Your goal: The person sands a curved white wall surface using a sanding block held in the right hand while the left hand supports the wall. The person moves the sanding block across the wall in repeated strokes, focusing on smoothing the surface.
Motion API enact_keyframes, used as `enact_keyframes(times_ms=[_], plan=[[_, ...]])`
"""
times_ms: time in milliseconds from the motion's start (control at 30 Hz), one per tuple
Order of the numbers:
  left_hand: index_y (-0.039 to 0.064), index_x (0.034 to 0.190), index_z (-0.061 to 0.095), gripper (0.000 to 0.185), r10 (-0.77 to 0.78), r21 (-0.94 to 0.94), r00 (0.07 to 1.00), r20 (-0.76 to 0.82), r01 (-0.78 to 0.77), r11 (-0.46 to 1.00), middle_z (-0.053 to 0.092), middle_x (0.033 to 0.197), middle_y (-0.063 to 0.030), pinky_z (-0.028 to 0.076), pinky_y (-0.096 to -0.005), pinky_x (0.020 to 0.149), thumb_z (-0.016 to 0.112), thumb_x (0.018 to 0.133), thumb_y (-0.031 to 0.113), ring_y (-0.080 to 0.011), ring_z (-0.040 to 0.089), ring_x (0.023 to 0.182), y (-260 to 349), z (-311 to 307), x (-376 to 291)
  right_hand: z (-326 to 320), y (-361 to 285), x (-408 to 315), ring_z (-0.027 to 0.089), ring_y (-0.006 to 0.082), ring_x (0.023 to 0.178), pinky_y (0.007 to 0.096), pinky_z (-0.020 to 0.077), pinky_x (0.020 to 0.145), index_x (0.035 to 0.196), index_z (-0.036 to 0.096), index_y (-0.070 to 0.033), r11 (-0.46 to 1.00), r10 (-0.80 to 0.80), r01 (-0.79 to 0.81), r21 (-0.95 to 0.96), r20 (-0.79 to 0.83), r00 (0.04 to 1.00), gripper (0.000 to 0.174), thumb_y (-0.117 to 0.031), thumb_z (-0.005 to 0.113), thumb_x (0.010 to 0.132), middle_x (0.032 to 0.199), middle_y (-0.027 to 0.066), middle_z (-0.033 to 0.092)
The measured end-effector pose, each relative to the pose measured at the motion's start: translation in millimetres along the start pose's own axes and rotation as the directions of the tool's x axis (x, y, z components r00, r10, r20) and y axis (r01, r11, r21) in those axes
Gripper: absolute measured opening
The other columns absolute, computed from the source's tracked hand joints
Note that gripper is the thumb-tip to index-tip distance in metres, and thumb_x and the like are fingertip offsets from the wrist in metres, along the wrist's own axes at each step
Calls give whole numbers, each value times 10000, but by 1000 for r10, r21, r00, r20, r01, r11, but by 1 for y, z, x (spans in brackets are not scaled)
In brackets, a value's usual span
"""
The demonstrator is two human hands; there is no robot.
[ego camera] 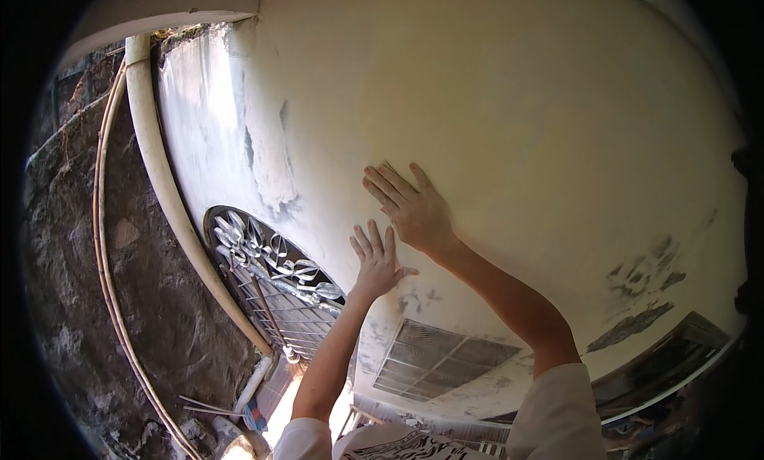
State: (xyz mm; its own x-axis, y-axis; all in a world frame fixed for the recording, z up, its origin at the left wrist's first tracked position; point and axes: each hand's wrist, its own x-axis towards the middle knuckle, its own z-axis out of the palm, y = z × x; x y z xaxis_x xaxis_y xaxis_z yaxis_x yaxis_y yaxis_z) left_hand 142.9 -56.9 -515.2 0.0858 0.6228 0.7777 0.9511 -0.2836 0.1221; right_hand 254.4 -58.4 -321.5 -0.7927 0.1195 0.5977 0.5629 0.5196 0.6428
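Both arms are raised to a pale plastered wall (pixel 507 114). My right hand (pixel 415 212) presses a thin folded piece, perhaps sandpaper, flat against the plaster; only its edge (pixel 388 165) shows beyond the fingertips. Lower and to the left, my left hand (pixel 376 263) rests against the wall with its fingers spread and nothing in it. Dark patches of peeling paint (pixel 271 161) lie up and left of both hands, and more (pixel 638 275) lie at the far right. Pale dust covers the fingers.
An arched opening with a metal leaf-pattern grille (pixel 280 257) is left of my left hand. A pale pipe (pixel 155 149) and thin bamboo poles (pixel 102 221) run down beside a rough stone wall (pixel 143 293). Below are a mesh-covered vent (pixel 441 358) and a broom (pixel 291 355).
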Motion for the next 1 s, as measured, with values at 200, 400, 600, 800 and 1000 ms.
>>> enact_keyframes(times_ms=[200, 400, 600, 800, 1000], plan=[[-150, 1494, 122, 1253, -26, -41, 999, 44, 28, 999, -151, 1504, -466, -42, -793, 1033, 592, 775, 763, -676, -218, 1350, 2, -2, 0, -12, 30, 88, 325, 122, 1441, 514, 259, 1174, 1475, 456, -220, 995, 91, -97, -35, -150, 985, 535, -346, 554, 964, 1579, -57, 363], [-138, 1501, 115, 1263, -51, -60, 997, 53, 55, 997, -167, 1523, -436, -43, -780, 1048, 597, 768, 769, -650, -224, 1368, 1, -2, 0, -16, 37, 103, 316, 137, 1444, 536, 265, 1160, 1476, 452, -190, 980, 176, -192, -57, -217, 960, 539, -335, 551, 966, 1582, -45, 358], [-134, 1506, 88, 1284, -32, -7, 999, 31, 33, 999, -164, 1514, -450, -42, -779, 1049, 587, 760, 784, -657, -227, 1361, 0, 3, 1, -13, -5, -10, 268, 141, 1473, 501, 237, 1183, 1517, 396, -192, 991, 132, -130, -33, 54, 990, 622, -376, 565, 948, 1605, -42, 318], [-62, 1533, 167, 1206, -42, -104, 999, -14, 41, 994, -117, 1553, -408, -38, -785, 1047, 563, 768, 783, -653, -192, 1379, -1, 5, -1, -19, 7, 19, 288, 137, 1458, 497, 214, 1197, 1504, 422, -188, 989, 148, -148, -27, -30, 989, 602, -392, 553, 953, 1593, -48, 339], [-59, 1536, 161, 1210, -46, -103, 999, 3, 46, 994, -115, 1556, -403, -45, -772, 1059, 545, 770, 796, -646, -199, 1381, -3, 4, -2, -28, 50, 126, 352, 154, 1424, 539, 272, 1156, 1479, 455, -164, 963, 217, -259, -70, -368, 904, 530, -320, 535, 978, 1567, -23, 383]])
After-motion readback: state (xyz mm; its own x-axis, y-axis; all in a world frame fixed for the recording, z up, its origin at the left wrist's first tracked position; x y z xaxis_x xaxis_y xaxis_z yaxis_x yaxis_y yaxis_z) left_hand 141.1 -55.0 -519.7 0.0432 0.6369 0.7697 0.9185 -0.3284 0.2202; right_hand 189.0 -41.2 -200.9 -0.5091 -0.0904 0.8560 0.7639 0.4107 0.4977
